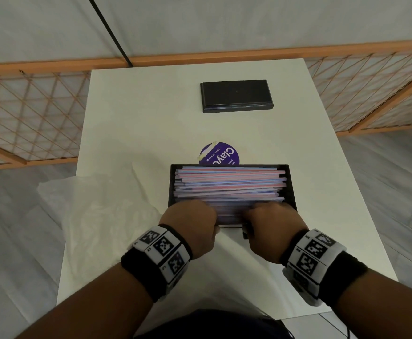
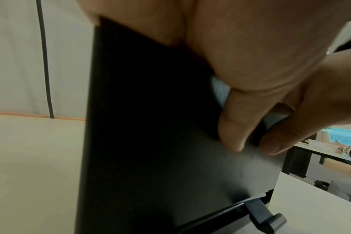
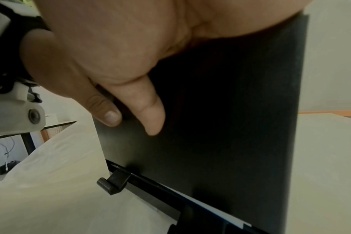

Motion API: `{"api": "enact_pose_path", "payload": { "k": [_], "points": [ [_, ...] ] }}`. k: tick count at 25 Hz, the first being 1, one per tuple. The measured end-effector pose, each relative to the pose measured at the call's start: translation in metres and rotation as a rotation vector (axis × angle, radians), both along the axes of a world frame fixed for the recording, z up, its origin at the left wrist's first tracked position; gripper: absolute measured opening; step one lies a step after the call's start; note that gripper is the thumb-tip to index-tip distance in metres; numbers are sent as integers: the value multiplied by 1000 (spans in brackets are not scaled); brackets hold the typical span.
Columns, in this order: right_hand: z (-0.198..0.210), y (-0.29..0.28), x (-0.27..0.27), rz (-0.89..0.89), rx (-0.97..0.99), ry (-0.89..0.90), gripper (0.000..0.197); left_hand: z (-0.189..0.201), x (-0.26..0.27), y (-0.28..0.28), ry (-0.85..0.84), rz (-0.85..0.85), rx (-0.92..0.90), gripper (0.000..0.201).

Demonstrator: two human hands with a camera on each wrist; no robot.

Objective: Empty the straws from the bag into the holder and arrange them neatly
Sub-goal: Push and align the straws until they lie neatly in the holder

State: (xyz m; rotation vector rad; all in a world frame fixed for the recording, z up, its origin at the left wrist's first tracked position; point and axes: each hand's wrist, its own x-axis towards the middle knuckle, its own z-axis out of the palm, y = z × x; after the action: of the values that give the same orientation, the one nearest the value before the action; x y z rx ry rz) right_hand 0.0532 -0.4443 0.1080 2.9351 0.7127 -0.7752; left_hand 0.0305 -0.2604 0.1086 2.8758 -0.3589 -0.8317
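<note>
A black rectangular holder (image 1: 291, 182) stands on the white table, filled with pink and blue striped straws (image 1: 229, 182) lying lengthwise in a slightly uneven stack. My left hand (image 1: 190, 221) and right hand (image 1: 271, 223) sit side by side on its near wall. Their fingers curl over the rim onto the nearest straws. In the wrist views the thumbs (image 2: 236, 126) (image 3: 150, 110) press the outside of the dark front wall (image 2: 150, 142) (image 3: 230, 126). The crumpled clear bag (image 1: 97, 204) lies to the left of the holder, and it looks empty.
A black flat lid (image 1: 235, 95) lies at the far side of the table (image 1: 126, 118). A round purple label (image 1: 221, 154) sits just behind the holder. A small black clip (image 3: 112, 182) sticks out at the holder's base. Orange lattice screens flank the table.
</note>
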Motion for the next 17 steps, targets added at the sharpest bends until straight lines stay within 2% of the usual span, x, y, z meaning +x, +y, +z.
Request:
{"api": "enact_pose_path", "payload": {
  "k": [9, 11, 12, 15, 16, 17],
  "points": [
    [-2, 1, 2, -12, 0, -12, 26, -7, -1, 2, -61, 42, -36, 33],
    [-3, 1, 3, -11, 4, -19, 27, -2, -2, 3, -111, 45, -103, 33],
    [-5, 0, 4, -10, 5, -22, 27, 3, -2, 4, -209, 52, -209, 35],
    [-7, 0, 8, -14, 21, -26, 28, 10, 2, 17, -697, 147, -554, 40],
    [-7, -1, 7, 0, 48, -43, 24, 8, 5, 24, -719, 177, -571, 51],
    [-5, -2, 5, 17, 94, -75, 21, 4, 7, 30, -638, 189, -533, 75]
  ]
}}
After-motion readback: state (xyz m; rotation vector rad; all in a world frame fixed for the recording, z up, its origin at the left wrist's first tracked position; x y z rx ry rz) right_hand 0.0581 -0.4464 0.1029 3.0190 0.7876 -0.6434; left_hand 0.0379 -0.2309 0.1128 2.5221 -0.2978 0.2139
